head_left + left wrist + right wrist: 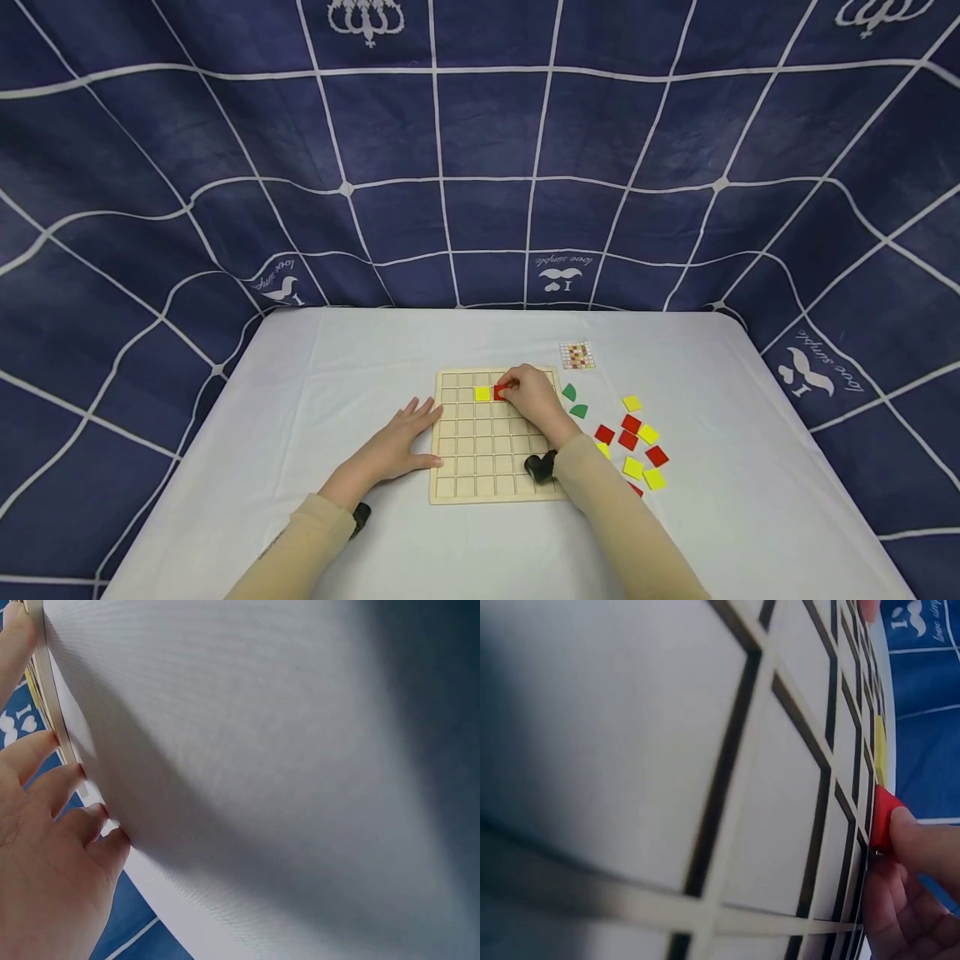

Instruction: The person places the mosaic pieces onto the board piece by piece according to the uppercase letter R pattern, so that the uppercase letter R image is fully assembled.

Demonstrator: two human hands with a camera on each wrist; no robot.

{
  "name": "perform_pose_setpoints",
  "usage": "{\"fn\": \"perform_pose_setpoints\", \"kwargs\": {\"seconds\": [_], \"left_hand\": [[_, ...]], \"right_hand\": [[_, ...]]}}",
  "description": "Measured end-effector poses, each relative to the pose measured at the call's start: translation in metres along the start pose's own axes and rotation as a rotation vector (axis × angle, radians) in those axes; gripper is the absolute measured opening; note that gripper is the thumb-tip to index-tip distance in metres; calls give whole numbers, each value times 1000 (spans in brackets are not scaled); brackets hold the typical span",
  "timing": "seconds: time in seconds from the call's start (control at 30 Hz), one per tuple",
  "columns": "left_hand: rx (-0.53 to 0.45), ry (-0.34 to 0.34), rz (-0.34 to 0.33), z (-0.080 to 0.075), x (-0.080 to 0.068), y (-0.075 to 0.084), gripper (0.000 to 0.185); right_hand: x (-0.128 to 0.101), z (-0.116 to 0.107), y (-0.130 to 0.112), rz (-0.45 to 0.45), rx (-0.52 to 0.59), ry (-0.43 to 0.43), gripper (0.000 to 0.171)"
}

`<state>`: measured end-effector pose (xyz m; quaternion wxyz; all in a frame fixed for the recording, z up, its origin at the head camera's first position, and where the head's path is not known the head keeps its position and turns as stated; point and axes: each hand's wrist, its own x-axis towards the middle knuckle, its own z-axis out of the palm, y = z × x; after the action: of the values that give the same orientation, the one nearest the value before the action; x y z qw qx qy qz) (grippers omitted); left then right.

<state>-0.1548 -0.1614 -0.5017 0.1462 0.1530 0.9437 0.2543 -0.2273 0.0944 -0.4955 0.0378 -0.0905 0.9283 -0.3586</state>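
Observation:
A wooden grid board (480,467) lies on the white table (337,375). One yellow tile (482,393) sits in a cell of its second row. Right beside it, my right hand (531,395) pinches a red tile (500,392) and holds it at the neighbouring cell. In the right wrist view the red tile (883,817) stands tilted on the board (705,787) under my fingertips (922,840). My left hand (397,446) lies flat on the table, fingers straight, touching the board's left edge (52,712).
Loose red and yellow tiles (637,442) lie scattered right of the board, with two green pieces (574,402) nearer it. A small pattern card (577,355) lies behind them. A blue checked cloth (480,167) hangs behind the table.

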Motion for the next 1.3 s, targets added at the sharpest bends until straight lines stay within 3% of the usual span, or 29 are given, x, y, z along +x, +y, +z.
{"fn": "perform_pose_setpoints", "kwargs": {"seconds": [0.53,0.67,0.83,1.03,1.3], "left_hand": [[26,-7,17,-1,2,2,91],[34,-9,20,-1,3,3,91],[24,-25,-1,-1,3,3,91],[9,-31,-21,0,4,2,92],[-38,-27,-31,1,4,-1,93]], "right_hand": [[1,4,-2,-54,-108,-18,15],[-5,-4,-4,-40,-76,-37,19],[-14,-22,-2,-10,24,2,21],[-26,-55,24,53,117,41,24],[-48,-100,80,261,100,123,28]]}}
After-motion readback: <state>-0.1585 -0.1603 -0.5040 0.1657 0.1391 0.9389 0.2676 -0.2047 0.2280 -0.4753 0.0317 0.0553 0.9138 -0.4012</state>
